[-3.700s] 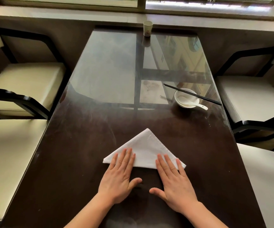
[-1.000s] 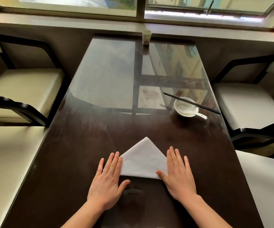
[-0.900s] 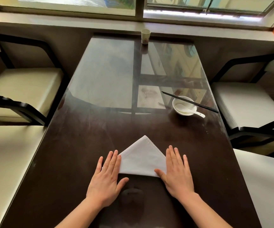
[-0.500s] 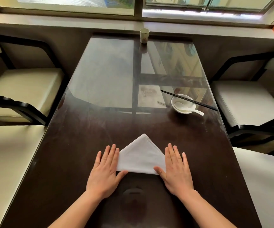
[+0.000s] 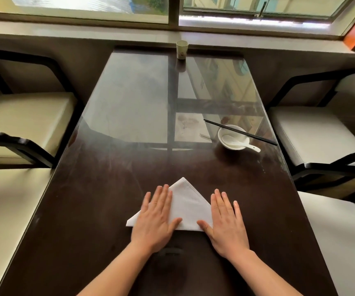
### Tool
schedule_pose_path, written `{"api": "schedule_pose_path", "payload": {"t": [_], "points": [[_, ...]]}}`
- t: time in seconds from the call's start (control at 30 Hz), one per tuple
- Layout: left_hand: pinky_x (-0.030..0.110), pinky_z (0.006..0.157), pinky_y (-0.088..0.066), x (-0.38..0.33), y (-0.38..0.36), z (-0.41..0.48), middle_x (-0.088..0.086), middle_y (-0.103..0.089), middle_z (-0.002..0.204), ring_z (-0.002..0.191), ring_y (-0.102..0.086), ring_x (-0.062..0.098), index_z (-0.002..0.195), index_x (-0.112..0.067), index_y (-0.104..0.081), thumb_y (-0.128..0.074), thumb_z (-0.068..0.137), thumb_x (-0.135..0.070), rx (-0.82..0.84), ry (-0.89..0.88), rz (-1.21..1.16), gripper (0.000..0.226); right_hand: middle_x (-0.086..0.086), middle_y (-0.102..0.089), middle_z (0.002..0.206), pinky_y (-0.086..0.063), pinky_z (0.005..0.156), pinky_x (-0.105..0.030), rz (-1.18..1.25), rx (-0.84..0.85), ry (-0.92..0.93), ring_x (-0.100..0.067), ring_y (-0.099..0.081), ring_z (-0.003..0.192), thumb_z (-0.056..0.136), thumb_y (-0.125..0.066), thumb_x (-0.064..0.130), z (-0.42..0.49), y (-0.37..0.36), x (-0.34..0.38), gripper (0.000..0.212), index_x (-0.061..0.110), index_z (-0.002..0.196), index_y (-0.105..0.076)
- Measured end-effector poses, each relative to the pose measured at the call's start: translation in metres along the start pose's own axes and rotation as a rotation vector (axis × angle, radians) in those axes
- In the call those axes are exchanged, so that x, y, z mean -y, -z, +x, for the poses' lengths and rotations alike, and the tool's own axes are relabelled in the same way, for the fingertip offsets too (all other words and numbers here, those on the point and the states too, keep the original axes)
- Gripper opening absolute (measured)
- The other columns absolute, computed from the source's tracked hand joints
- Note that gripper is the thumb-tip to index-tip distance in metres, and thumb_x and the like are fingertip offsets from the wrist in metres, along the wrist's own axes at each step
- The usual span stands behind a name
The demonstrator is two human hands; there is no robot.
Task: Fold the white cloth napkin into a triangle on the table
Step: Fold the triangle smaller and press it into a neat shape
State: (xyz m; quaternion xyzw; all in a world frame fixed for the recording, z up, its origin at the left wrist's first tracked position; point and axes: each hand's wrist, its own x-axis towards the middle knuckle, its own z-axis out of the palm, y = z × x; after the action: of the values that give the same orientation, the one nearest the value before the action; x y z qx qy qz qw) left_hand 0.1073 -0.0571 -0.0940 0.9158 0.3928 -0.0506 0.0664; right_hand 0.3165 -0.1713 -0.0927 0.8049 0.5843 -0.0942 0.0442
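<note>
The white cloth napkin [image 5: 186, 206] lies folded as a triangle on the dark table [image 5: 99, 199], its apex pointing away from me. My left hand [image 5: 157, 216] lies flat, palm down, on the napkin's left half; the left corner pokes out beside it. My right hand [image 5: 225, 221] lies flat over the right corner, which is hidden beneath it. Both hands have their fingers straight and apart and grip nothing.
A white bowl [image 5: 233, 136] with a white spoon [image 5: 241, 143] and black chopsticks [image 5: 239, 132] across it sits at the right. A paper cup [image 5: 181, 49] stands at the far edge. Cream-cushioned chairs [image 5: 20, 116] flank both sides.
My left hand has slid right and forward onto the napkin, baring its left corner. My right hand has stayed on the right corner.
</note>
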Motion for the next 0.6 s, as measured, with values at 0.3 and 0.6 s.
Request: {"api": "schedule_pose_path", "payload": {"t": [0.3,0.6], "points": [[0.046,0.121,0.003,0.028,0.002,-0.019,-0.001,0.007,0.164,0.151,0.013,0.019,0.156,-0.016,-0.001,-0.005,0.096,-0.067,0.026,0.075,-0.021,0.079,-0.003,0.001,0.166,-0.002,0.121,-0.056,0.033,-0.105,0.063,-0.027,0.003,0.153,0.089,-0.005,0.079,0.014,0.035,0.044,0.094,0.014,0.157,-0.007],[0.046,0.120,-0.004,0.031,-0.004,-0.020,0.001,-0.008,0.165,0.152,-0.002,0.021,0.156,-0.014,-0.015,-0.018,0.099,-0.062,-0.028,0.070,-0.034,0.074,0.000,0.022,0.164,0.005,0.122,-0.053,0.018,0.021,0.135,-0.020,0.026,0.149,0.081,0.005,0.085,0.052,0.012,0.083,0.104,0.015,0.156,0.010]]}}
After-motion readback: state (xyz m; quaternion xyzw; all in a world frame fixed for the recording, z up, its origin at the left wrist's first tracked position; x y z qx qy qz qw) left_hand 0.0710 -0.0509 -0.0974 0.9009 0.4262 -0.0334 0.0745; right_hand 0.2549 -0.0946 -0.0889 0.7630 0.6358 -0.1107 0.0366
